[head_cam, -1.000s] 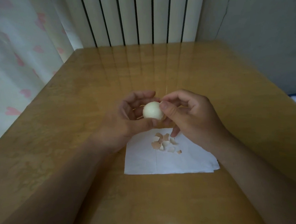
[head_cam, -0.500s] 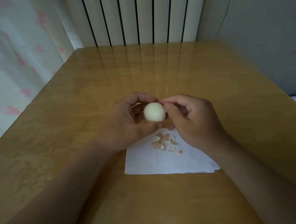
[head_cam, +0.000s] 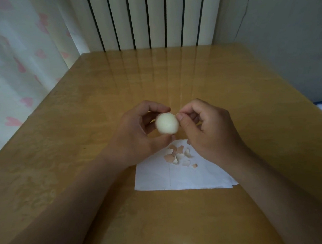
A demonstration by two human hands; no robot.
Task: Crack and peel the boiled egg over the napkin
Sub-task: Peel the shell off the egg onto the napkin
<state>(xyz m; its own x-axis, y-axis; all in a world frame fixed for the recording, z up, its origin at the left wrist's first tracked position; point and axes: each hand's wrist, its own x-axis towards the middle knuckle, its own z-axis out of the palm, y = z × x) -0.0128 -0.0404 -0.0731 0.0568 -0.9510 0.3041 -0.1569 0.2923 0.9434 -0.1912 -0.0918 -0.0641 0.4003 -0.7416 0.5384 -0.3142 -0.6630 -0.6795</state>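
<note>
A white boiled egg (head_cam: pixel 167 125) is held in the air just beyond the far edge of a white napkin (head_cam: pixel 181 177). My left hand (head_cam: pixel 136 137) grips it between forefinger on top and thumb below. My right hand (head_cam: pixel 208 132) is curled at the egg's right side, thumb and forefinger tips pinched together against it; whether a shell bit is between them I cannot tell. The side of the egg facing me shows no shell. Several brownish shell pieces (head_cam: pixel 178 156) lie on the napkin's far part.
The napkin lies on a glossy wooden table (head_cam: pixel 80 135). A white radiator (head_cam: pixel 144 17) stands behind the table's far edge, a curtain with pink hearts (head_cam: pixel 19 56) hangs at the left, and a wall stands at the right.
Both hands and the egg have shifted slightly away from me. My right thumb has slid from the egg's front to its right edge. The shell pieces have not moved.
</note>
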